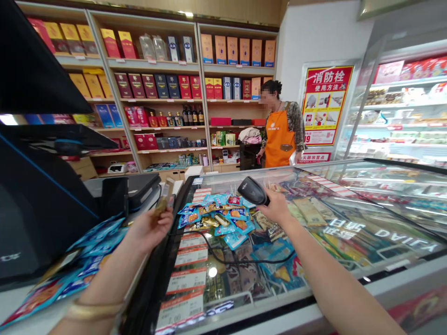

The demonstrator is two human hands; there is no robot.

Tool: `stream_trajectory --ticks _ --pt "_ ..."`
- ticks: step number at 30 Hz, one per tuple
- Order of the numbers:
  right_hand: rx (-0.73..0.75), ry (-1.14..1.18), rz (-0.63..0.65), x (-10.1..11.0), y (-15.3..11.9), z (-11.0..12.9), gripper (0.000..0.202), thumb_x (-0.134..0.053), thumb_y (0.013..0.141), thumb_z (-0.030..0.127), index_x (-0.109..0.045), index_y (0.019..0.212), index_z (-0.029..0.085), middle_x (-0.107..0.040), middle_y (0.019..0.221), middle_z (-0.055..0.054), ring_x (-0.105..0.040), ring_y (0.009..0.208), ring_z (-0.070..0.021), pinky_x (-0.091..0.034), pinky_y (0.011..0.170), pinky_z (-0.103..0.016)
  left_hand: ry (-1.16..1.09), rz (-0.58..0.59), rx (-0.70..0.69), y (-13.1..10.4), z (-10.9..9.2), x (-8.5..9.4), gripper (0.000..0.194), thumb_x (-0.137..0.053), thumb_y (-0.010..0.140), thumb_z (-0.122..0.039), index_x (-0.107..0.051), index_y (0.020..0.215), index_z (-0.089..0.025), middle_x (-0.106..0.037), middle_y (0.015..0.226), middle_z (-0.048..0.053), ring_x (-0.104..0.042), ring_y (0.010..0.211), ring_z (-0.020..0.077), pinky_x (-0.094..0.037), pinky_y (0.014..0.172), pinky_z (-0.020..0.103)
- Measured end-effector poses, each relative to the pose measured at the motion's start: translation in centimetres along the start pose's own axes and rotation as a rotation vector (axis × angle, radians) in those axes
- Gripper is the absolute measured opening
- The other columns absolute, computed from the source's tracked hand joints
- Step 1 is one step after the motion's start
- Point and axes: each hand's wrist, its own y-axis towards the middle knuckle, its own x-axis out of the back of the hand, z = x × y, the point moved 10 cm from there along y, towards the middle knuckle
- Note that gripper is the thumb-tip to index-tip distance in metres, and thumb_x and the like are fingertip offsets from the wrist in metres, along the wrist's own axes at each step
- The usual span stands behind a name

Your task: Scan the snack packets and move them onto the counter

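My right hand [277, 207] is wrapped round the grip of a black barcode scanner [252, 190], held over the glass top of a chest freezer [240, 279]. Between the fingers of my left hand [150, 228] is a small gold snack packet [163, 199], slightly smeared by motion. A loose pile of blue and gold snack packets [218, 216] lies on the glass, between my hands. More blue snack packets [94, 256] rest on the counter beside my left forearm. The scanner's black cable [240, 262] loops across the glass.
A black checkout terminal [38, 209] stands close on the left. Beyond the freezer is a person in an orange apron [279, 135]. Shelves of boxed bottles [159, 87] line the back wall. A lit display fridge [408, 107] stands at the right.
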Motion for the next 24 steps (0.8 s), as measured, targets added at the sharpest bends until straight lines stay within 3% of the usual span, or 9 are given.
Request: stream_trajectory --ticks 3,7,16,24 --pt "0.014 0.073 0.013 -0.1 0.1 0.5 0.027 -0.060 0.071 0.028 -0.068 0.095 0.020 -0.073 0.088 -0.009 -0.067 0.083 -0.0260 -0.048 0.072 -0.031 -0.123 0.054 0.198 1.2 5.0 -1.7 0.029 -0.038 0.093 -0.016 -0.058 0.111 -0.007 -0.044 0.071 0.001 -0.038 0.046 0.0045 -0.031 0.031 0.010" --pt "0.078 0.184 0.077 -0.8 0.2 1.7 0.020 -0.063 0.071 0.028 -0.067 0.089 0.020 -0.072 0.086 -0.008 -0.067 0.080 -0.0240 -0.048 0.071 -0.029 -0.182 0.115 0.289 1.8 8.1 -2.9 0.041 -0.045 0.094 -0.035 -0.054 0.120 -0.003 -0.047 0.077 0.005 -0.040 0.050 0.0052 -0.034 0.032 0.011" --pt "0.175 0.362 0.234 -1.6 -0.3 5.6 0.019 -0.065 0.070 0.027 -0.067 0.087 0.019 -0.071 0.082 -0.005 -0.065 0.075 -0.0196 -0.046 0.069 -0.025 -0.198 0.134 0.300 1.7 9.1 -2.2 0.043 -0.045 0.095 -0.028 -0.049 0.130 -0.003 -0.051 0.080 0.008 -0.042 0.051 0.0044 -0.033 0.033 0.008" --pt "0.176 0.407 0.313 -2.7 -0.7 6.5 0.024 -0.069 0.072 0.030 -0.069 0.095 0.020 -0.074 0.088 -0.004 -0.068 0.079 -0.0195 -0.046 0.071 -0.025 -0.158 0.111 0.327 1.5 10.2 -1.8 0.041 -0.045 0.095 -0.027 -0.052 0.131 -0.008 -0.051 0.079 0.008 -0.041 0.051 0.0045 -0.031 0.034 0.007"
